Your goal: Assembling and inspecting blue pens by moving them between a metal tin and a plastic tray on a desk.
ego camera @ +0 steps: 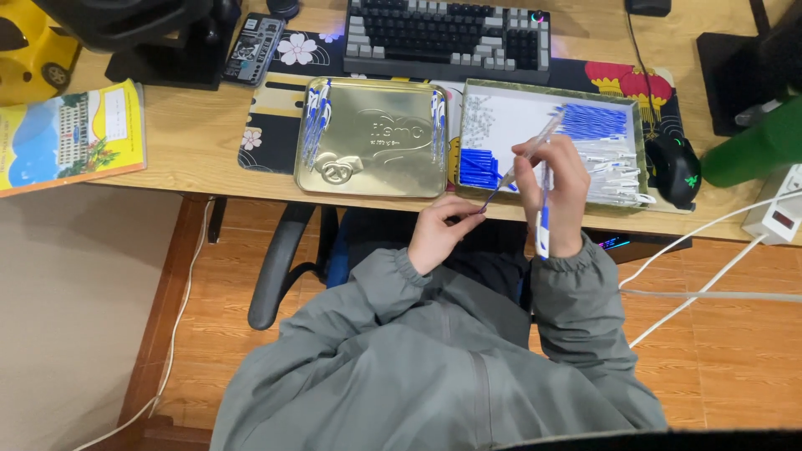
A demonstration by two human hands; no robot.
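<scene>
Both hands are closed over the desk edge: the right hand (555, 188) grips a clear pen barrel (535, 146), the left hand (439, 234) pinches its tip. Light, stiff, slippery plastic; best gripped mid-barrel.

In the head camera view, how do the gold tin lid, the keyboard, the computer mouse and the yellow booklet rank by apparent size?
Largest to smallest:
1. keyboard and gold tin lid, too alike to rank
2. yellow booklet
3. computer mouse
</scene>
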